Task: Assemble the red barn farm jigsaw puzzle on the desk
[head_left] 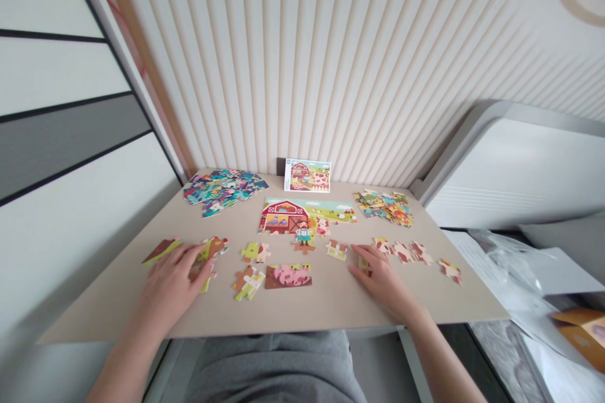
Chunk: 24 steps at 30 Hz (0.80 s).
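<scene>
My left hand [177,274] rests over puzzle pieces at the table's left, its fingers apart; a brown and green piece [161,250] and a yellow-green piece [215,247] show beside it. My right hand [375,271] lies at the right, fingers spread, partly covering a green and white piece [363,263]. Between the hands are a pink pig section [288,276], a fence piece [337,250], a brown and white pair [249,282] and a green pair [255,252]. Behind them lies a joined barn section [283,217]. Whether either hand grips a piece is hard to see.
A picture card [307,176] leans upright at the table's back. Blue-purple pieces [224,189] are heaped at back left, yellow-orange ones [387,206] at back right. Cow pieces [404,252] lie beyond my right hand, another [450,271] farther right. A ribbed wall borders the table [321,315].
</scene>
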Tool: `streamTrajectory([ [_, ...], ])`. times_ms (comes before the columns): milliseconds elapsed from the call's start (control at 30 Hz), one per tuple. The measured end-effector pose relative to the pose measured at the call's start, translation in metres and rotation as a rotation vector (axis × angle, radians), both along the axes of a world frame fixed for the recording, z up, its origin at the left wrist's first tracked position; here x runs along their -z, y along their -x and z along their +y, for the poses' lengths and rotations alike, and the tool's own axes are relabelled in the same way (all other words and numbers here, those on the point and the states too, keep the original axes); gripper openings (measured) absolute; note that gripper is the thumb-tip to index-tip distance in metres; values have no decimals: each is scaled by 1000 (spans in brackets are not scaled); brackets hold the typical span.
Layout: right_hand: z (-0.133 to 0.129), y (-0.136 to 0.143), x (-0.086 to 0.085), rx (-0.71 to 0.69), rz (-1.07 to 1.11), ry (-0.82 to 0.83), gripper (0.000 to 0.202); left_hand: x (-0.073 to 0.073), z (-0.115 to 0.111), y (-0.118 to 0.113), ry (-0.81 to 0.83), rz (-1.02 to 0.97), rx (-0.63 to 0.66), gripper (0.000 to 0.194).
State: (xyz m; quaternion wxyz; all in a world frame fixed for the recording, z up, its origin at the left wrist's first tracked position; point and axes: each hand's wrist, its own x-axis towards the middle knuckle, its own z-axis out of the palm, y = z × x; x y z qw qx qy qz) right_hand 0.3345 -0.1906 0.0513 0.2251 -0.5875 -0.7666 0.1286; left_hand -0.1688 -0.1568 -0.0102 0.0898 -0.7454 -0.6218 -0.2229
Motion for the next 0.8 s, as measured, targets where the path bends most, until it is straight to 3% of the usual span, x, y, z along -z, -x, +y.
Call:
streamTrajectory([
  [233, 4, -27, -1, -12, -32, 38, 39, 0, 0, -2, -25, 19, -3, 48],
  [500, 25, 25, -18, -173, -66, 41, 47, 0, 0, 0, -25, 9, 4, 49],
  [633, 28, 37, -12, -29, -102, -27, 26, 3, 2, 0, -33, 6, 3, 48],
  [800, 20, 28, -9, 107, -42, 33, 36, 2, 0, -1, -25, -6, 4, 47],
])
